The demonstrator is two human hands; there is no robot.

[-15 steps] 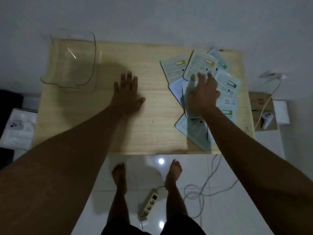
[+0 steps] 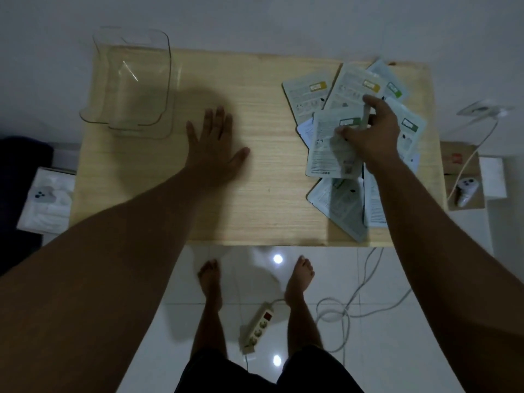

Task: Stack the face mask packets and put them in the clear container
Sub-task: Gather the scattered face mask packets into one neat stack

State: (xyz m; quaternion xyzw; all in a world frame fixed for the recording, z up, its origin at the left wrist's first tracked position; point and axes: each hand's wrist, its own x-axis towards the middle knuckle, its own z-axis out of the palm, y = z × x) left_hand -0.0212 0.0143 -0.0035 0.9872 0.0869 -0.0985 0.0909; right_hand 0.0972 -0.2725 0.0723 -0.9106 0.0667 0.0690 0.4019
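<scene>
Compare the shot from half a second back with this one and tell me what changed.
The right hand, which lay flat on the scattered packets, has closed on one face mask packet and is drawing it up off the pile. The left hand stays flat and open on the wooden table. The clear container remains empty at the far left corner.

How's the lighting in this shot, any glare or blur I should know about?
Head view: dim overall. Bright glare spots on the floor tiles; the clear container shows only faint edge highlights. The left hand casts a soft shadow on the table. Packet print is too soft to read.
</scene>
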